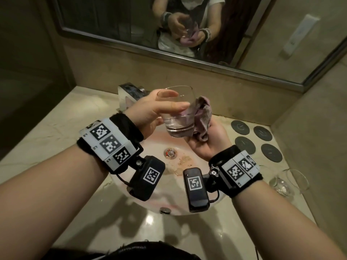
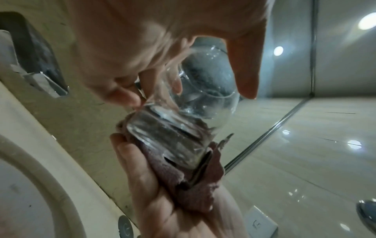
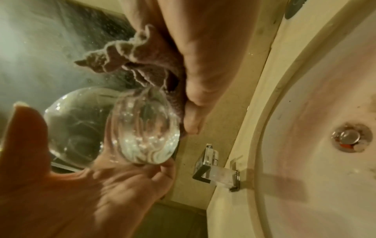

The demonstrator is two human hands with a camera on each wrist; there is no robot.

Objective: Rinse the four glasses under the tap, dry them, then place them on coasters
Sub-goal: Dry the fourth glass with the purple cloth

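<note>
Over the sink my left hand [image 1: 150,113] grips a clear round glass [image 1: 177,119] by its side, thumb across the front, tilted slightly. My right hand [image 1: 204,145] holds a bunched pink cloth [image 1: 201,117] against the glass's right side and base. In the left wrist view the glass [image 2: 183,128] has its base pressed into the cloth [image 2: 195,185] in my right palm. In the right wrist view the cloth [image 3: 142,64] touches the glass [image 3: 142,128]. Several dark round coasters [image 1: 245,144] lie bare on the counter to the right.
The chrome tap [image 1: 129,94] stands behind my left hand, above the white basin [image 1: 150,147] with its drain [image 1: 170,152]. Other clear glasses [image 1: 283,182] stand on the counter at the near right. A mirror [image 1: 112,21] and walls close off the back and right.
</note>
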